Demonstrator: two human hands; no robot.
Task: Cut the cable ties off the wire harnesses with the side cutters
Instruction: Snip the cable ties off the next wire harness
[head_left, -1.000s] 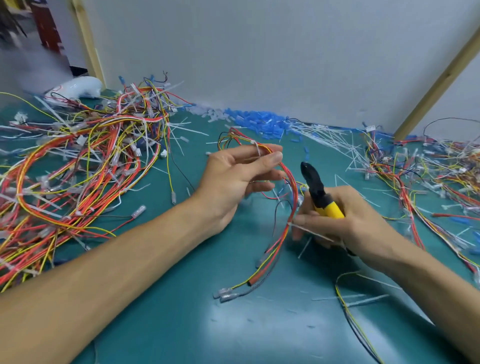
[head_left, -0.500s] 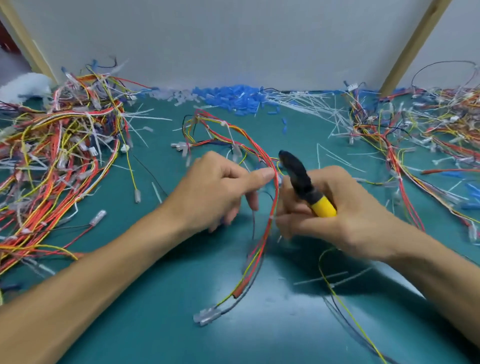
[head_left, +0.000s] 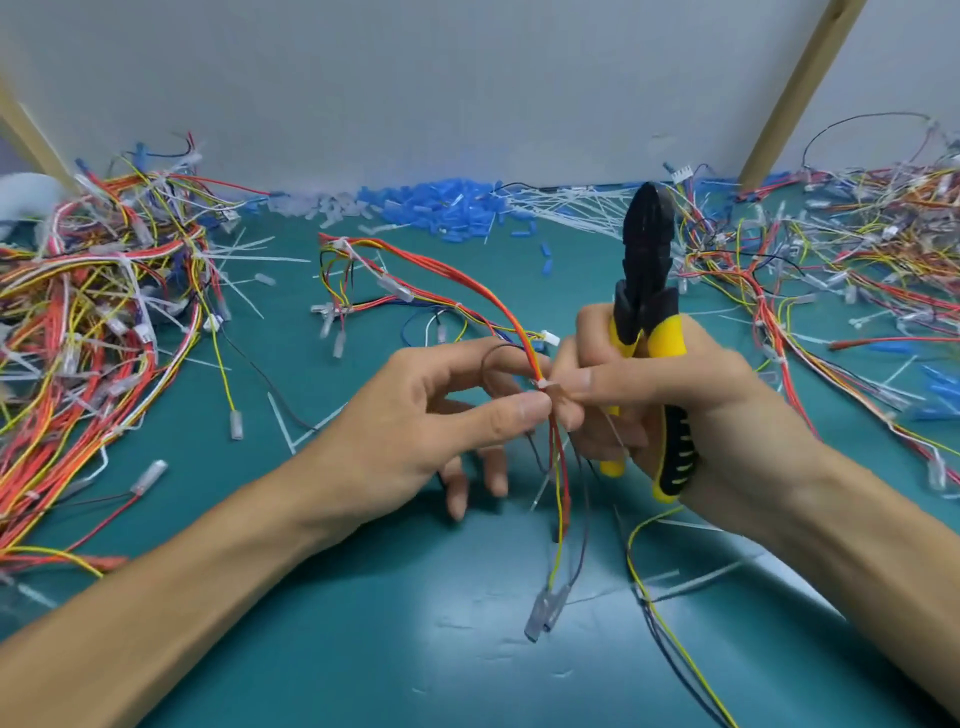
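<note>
Head view: left hand (head_left: 415, 415) pinches harness (head_left: 467, 296) beside tie (head_left: 543, 384), right hand (head_left: 701, 410) grips cutters (head_left: 647, 270); crowded fingertips or wires risk a nick.

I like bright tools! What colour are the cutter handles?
Yellow and black handles, head view.

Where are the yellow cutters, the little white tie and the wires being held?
side cutters (head_left: 667, 338): head view, on the yellow handle below the black head.
cable tie (head_left: 543, 384): head view, on its white head round the wires.
wire harness (head_left: 519, 332): head view, on the red wires just above the tie.
</note>
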